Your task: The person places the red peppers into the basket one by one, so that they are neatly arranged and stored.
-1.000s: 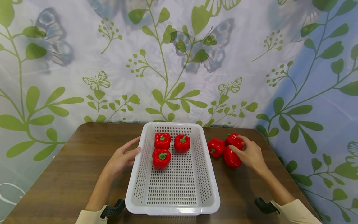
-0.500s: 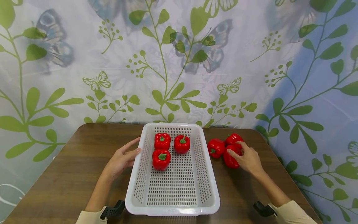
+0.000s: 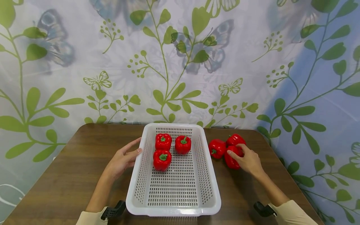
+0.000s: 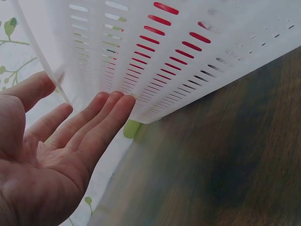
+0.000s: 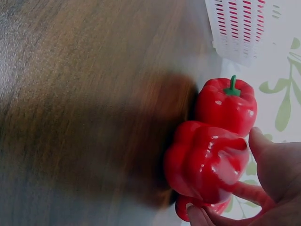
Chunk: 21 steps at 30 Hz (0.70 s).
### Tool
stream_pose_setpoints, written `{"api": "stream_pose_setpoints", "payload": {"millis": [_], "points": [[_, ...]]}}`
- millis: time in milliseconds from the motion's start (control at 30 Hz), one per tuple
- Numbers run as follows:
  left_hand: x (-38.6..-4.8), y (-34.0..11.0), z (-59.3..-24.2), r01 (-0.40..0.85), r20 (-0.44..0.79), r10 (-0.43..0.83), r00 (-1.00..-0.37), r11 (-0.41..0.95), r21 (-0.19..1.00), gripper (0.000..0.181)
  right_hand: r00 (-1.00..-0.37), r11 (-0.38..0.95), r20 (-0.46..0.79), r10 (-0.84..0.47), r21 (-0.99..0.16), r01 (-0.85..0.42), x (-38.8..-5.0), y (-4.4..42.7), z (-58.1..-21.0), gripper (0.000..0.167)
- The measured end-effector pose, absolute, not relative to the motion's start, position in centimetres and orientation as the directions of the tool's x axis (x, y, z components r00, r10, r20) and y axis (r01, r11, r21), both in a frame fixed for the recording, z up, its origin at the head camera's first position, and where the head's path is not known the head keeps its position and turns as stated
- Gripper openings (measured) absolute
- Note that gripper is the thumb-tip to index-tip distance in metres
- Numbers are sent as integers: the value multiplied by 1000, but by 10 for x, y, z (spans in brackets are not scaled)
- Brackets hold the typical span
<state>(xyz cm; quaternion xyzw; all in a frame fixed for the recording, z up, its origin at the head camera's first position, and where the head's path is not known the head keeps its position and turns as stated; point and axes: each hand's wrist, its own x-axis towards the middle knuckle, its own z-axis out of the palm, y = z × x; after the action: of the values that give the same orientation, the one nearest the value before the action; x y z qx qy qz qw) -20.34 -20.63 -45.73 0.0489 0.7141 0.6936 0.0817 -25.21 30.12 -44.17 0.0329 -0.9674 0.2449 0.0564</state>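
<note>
My left hand [image 3: 121,161] touches the left rim of a white perforated plastic basket [image 3: 172,211]. Its thumb lies at the rim, and in the left wrist view the fairly straight fingers [image 4: 106,125] reach along the outer wall. Inside the basket are three red bell peppers, among them one with a green stem [image 3: 183,144]. To the basket's right, my right hand [image 3: 250,161] grips a red bell pepper [image 5: 207,162], thumb on one side and fingers on the other. Two more red peppers touch that group: one on the left [image 3: 217,148], one behind [image 3: 235,139].
Everything stands on a dark brown wooden table [image 3: 70,175]. A leaf-and-butterfly patterned curtain [image 3: 118,62] hangs behind and along the right edge. A white cable [image 3: 9,195] shows at the far left.
My right hand has moved slightly left and down from above the back peppers and closed on the front pepper. My left hand and the basket have stayed put.
</note>
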Motion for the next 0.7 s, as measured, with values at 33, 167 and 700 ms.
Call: {"api": "stream_pose_setpoints", "payload": {"millis": [33,167,700], "points": [[-204,-206,-457,-44,-49,184,-982,31,999,60,-991,878,127,-37,-469,-93,-252,301,-442,73],[-204,-207,-458,-45,-49,188,-981,25,999,59,-993,875,113,-29,-477,-80,-252,301,-441,72],[-205,-207,-458,-45,-49,183,-982,23,999,60,-996,854,89,8,-519,-40,-252,303,-440,67]]}}
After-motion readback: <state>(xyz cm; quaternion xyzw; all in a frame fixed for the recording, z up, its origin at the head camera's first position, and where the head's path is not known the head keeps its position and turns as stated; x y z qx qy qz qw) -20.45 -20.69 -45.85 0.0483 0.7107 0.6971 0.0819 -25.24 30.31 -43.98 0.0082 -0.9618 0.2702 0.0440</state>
